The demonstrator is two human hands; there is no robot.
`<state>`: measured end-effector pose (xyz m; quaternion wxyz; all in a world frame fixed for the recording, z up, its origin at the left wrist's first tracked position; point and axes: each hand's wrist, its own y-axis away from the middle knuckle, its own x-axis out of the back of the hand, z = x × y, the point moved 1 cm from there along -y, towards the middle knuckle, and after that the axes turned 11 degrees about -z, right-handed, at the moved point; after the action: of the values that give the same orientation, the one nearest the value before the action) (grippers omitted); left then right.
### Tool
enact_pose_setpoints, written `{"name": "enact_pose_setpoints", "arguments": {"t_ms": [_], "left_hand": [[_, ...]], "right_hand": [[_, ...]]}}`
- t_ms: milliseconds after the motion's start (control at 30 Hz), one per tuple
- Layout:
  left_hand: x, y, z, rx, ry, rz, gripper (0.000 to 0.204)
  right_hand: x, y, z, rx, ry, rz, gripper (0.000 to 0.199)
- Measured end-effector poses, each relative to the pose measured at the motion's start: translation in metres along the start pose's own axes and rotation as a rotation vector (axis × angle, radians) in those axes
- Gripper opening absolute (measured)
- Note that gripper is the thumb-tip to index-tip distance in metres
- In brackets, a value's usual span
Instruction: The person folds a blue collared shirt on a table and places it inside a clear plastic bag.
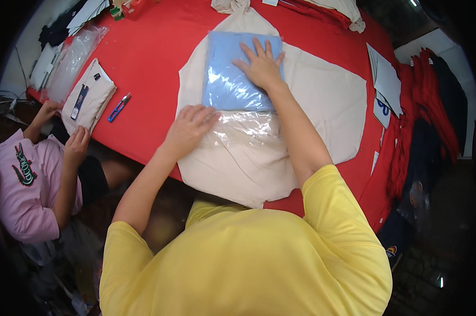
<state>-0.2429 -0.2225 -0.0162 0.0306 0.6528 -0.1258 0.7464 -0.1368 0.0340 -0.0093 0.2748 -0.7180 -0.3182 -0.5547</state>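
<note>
A folded light-blue garment (230, 66) lies in a clear plastic bag on a cream garment (327, 100) spread over the table. My right hand (261, 66) rests flat on the bag's upper right part, fingers spread. At the bag's lower left corner is my left hand (189, 130), its fingers slightly bent and reaching over the edge, with thumb and fingers apart. Below the blue garment, the bag's shiny clear flap (248, 127) stretches across the cream cloth, close to my left fingertips.
Red cloth (148, 63) covers the table. Blue thread snips (119, 107) lie to the left. A person in a pink shirt (37, 184) holds a folded cream garment (90, 97) there. White cards (384, 76) and red garments (433, 100) are at the right.
</note>
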Motion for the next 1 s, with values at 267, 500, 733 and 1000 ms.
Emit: {"name": "enact_pose_setpoints", "arguments": {"t_ms": [267,500,733,1000], "left_hand": [[0.002,0.005,-0.002,-0.076,0.135,0.126,0.041],[-0.006,0.014,-0.007,-0.02,0.23,0.115,0.036],[-0.006,0.014,-0.015,-0.052,0.25,0.072,0.035],[-0.004,0.009,-0.017,-0.184,0.232,0.014,0.04]], "right_hand": [[0.001,-0.015,-0.058,-0.022,0.138,0.085,0.07],[-0.014,-0.019,-0.048,-0.017,-0.003,0.041,0.078],[-0.001,0.065,-0.037,-0.313,0.025,0.035,0.078],[-0.004,0.088,0.004,-0.201,-0.353,0.164,0.057]]}}
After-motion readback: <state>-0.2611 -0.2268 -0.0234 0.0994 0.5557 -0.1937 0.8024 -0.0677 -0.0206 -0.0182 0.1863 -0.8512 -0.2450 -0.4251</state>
